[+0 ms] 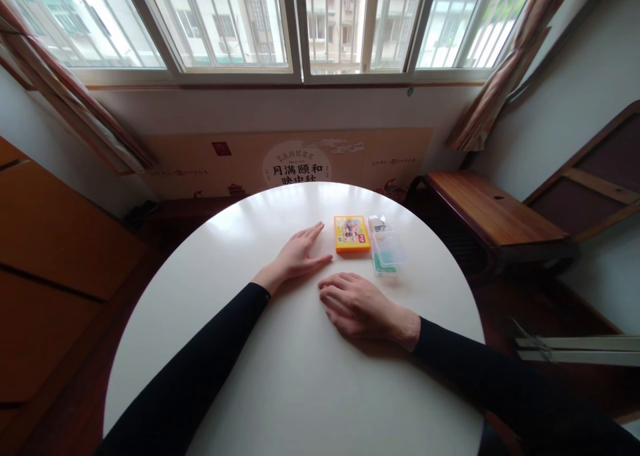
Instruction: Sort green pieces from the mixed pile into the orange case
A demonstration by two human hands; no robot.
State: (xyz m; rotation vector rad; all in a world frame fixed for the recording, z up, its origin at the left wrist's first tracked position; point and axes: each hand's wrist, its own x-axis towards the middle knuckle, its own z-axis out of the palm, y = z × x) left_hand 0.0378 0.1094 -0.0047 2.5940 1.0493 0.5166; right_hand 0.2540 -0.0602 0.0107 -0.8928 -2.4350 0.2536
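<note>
Orange box [351,234]: lies flat toward one o'clock on the table, taking the window as twelve; a picture covers its yellow top; likely light and fairly stiff, with smooth faces that could slip; best held across two opposite side walls, clear of the case

Clear case [389,249]: just beside the box on its three o'clock side, perhaps touching; thin see-through plastic, likely light and brittle, so its outer walls deserve a gentle hold; whether its lid is fully down I cannot tell

Green pieces [384,264]: at the case's six o'clock end, seen through the plastic; likely small and apt to rattle or spill if tipped

Left hand [300,253]: at the box's eight o'clock, apart from it; fingers stretched out, thumb spread well away, nothing in its grasp

Right hand [357,306]: below the box at six o'clock, back upward, fingers loosely curved over the tabletop; no object shows, but the palm is hidden, so I cannot tell if anything is under it

Round table [280,383]: white, smooth, glossy toward twelve

Room: window [235,23] and printed board [220,169] at twelve, wooden bench [490,209] at two, wooden cabinet [50,276] at nine
</note>
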